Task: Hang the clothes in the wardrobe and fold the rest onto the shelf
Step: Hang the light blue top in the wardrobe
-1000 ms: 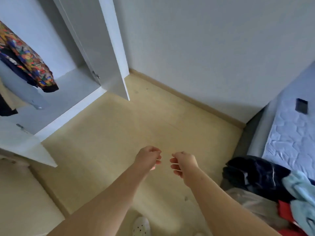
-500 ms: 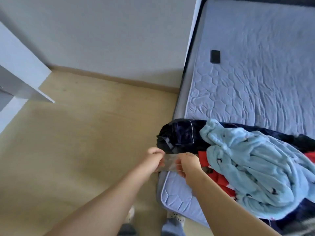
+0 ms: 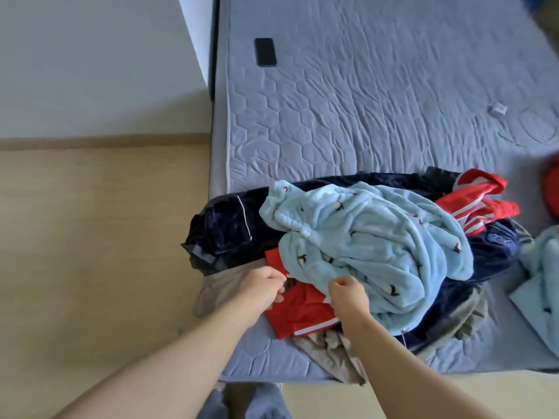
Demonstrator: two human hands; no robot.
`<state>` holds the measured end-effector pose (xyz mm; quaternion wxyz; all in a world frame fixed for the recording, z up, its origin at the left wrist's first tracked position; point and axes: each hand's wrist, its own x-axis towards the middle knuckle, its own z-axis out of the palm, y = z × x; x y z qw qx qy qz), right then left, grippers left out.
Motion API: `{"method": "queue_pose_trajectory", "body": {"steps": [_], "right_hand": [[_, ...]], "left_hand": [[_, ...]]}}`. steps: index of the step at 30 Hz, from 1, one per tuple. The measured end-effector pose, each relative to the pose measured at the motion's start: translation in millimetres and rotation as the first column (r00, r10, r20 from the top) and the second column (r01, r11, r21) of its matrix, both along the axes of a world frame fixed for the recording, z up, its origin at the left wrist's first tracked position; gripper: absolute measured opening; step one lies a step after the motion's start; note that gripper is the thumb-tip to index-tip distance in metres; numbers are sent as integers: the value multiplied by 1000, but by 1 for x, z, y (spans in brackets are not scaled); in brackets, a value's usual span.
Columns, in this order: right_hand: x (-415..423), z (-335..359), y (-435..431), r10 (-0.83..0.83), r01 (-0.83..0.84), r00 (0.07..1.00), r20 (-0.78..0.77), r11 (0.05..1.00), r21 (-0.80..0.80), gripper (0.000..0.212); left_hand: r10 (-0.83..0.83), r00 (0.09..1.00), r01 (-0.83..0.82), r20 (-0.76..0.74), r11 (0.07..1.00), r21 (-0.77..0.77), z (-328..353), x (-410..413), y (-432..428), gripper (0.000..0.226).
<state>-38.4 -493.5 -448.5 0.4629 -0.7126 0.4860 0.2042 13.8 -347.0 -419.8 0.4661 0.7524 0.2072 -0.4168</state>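
Both grips are low over the near corner of the bed. The left grip (image 3: 266, 287) has its fingers curled in, tips over a red garment with a white stripe (image 3: 302, 309); I cannot tell whether they pinch anything. The right grip (image 3: 348, 294) is curled too, knuckles at the lower hem of a light blue fleece garment with small dark motifs (image 3: 363, 252); I cannot tell if cloth is caught in it.

Counts:
- One heap of clothes on the grey-blue quilted mattress (image 3: 378, 101).
- One blue fleece on top of the heap.
- One navy velvet garment with white piping (image 3: 230, 225) beneath it, to the left.
- Red shows in two places, under my grips and as a red-and-white striped bunch (image 3: 478, 201) at the heap's far right. One garment or two, I cannot tell.
- Beige cloth (image 3: 217, 291) at the bottom.
- A second light blue piece (image 3: 541, 282) lies apart at the right.
- One black phone (image 3: 265, 52) near the mattress's far left edge.
- One small white scrap (image 3: 497, 109) far right.

Edges: navy and beige hang over the mattress's left edge, and beige also drapes over the near edge. Open quilt runs beyond the heap up to the phone. Pale wood floor (image 3: 90, 237) lies open to the left.
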Motion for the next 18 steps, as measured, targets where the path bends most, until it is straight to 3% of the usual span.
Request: {"method": "queue_pose_trajectory", "body": {"steps": [4, 7, 9, 10, 12, 14, 16, 18], "right_hand": [[4, -10, -36, 197, -196, 980, -18, 963, -185, 24], [6, -17, -60, 403, -428, 901, -160, 765, -481, 39], [9, -23, -73, 471, -542, 837, -279, 640, -545, 52], [11, -28, -79, 476, -583, 812, -339, 625, -519, 58], [13, -33, -89, 445, -614, 784, -432, 656, -439, 62], [16, -40, -93, 427, -595, 795, -431, 686, -418, 48], [20, -45, -92, 375, -465, 884, -279, 761, -453, 27], [23, -43, -82, 219, -225, 974, -57, 899, -376, 16]], "left_hand": [[-72, 997, 72, -21, 997, -4, -19, 3, -27, 18], [-82, 996, 83, -37, 996, 12, -35, 5, -35, 16], [-71, 996, 73, -51, 997, 22, -44, 5, -37, 17], [-63, 996, 65, -60, 998, 25, -49, 5, -37, 16], [-48, 996, 50, -73, 998, 31, -56, 5, -34, 15], [-40, 996, 44, -78, 998, 50, -62, 6, -30, 17], [-23, 997, 29, -79, 997, 68, -66, 8, -24, 19], [-1, 996, 7, -87, 997, 74, -65, 8, -18, 19]]}}
